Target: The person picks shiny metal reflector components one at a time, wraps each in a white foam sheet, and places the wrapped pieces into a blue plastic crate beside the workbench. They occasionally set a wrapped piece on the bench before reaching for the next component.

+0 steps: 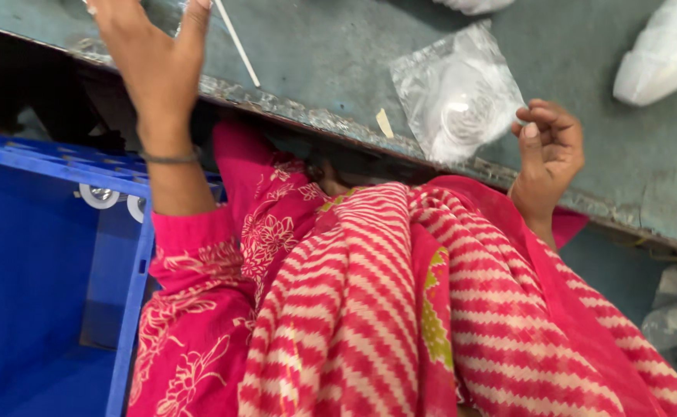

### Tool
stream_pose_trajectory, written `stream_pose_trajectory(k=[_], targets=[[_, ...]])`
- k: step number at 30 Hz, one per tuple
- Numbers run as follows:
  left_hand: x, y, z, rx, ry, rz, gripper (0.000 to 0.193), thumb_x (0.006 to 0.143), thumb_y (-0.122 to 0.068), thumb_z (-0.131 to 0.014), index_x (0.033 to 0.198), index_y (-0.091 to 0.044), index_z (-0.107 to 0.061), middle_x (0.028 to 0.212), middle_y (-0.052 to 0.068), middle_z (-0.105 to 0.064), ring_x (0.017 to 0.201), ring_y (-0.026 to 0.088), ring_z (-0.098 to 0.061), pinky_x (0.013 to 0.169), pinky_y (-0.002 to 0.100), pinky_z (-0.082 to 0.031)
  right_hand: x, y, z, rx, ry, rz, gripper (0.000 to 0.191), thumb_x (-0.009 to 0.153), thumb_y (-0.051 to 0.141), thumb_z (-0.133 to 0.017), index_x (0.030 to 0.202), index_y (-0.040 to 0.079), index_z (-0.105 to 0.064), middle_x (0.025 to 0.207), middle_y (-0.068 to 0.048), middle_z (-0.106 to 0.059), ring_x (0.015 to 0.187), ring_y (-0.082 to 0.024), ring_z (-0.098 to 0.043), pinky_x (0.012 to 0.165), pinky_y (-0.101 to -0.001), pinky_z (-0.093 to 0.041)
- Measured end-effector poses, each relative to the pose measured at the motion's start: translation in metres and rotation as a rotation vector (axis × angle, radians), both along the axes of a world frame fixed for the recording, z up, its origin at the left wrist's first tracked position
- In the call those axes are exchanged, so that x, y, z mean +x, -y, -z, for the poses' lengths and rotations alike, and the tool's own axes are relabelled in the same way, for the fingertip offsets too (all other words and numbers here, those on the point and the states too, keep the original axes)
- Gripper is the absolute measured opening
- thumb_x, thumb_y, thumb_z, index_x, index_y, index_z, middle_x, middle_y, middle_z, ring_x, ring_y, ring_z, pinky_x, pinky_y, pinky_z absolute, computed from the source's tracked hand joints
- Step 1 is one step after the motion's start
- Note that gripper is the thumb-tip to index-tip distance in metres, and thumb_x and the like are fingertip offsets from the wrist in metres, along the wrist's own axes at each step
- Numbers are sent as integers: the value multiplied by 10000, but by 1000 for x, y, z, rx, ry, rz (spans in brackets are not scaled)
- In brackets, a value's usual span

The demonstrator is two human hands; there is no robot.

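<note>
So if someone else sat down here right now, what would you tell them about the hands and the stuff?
Left hand: up on the grey table, fingers spread by a thin white stick; whether it grips anything is unclear.
Right hand: pinching the edge of a clear plastic bag holding a white coil, lying at the table's edge.
More white wrapped pieces lie at the far right.
A blue crate stands at the left.
Done or left: cannot tell.
</note>
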State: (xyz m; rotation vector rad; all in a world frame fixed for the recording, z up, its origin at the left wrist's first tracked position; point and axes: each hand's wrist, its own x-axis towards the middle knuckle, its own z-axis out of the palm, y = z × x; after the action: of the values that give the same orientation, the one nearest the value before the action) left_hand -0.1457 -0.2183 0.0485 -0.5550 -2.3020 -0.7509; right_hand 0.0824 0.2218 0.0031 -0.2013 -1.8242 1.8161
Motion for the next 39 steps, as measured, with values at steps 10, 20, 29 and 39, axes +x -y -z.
stream_pose_trajectory(k=[10,20,29,39], targets=[[75,-79,4,251,276,344,475,1080,-156,-852,1432,-70,-545,1331,85,-628,1179,222,-660,804,322,-564,57,9,13,-43,-1,64,152,1109,-22,-643,1253,18,-616,1384,-111,-614,1160,-176,-654,990,-312,-588],[82,-119,7,284,429,494,521,1044,-99,-837,1484,-66,-561,1461,82,-630,1120,182,-715,770,271,-590,77,-14,20,-176,55,221,245,1085,-96,-645,1291,-3,-548,1280,-137,-649,695,-108,-600,692,-260,-552],[72,-176,0,244,331,579,480,989,-46,-805,1414,-64,-583,1281,75,-661,969,162,-673,711,272,-525,54,-8,14,-24,17,213,455,902,-215,-656,1282,16,-565,1474,-85,-516,970,-92,-597,846,-228,-504],[99,-189,9,421,472,530,315,881,75,-661,1177,-31,-680,834,45,-523,641,99,-487,585,265,-417,-1,14,10,-103,117,-61,178,1019,-107,-653,1179,-35,-626,1132,-95,-686,1022,-160,-698,957,-299,-579]])
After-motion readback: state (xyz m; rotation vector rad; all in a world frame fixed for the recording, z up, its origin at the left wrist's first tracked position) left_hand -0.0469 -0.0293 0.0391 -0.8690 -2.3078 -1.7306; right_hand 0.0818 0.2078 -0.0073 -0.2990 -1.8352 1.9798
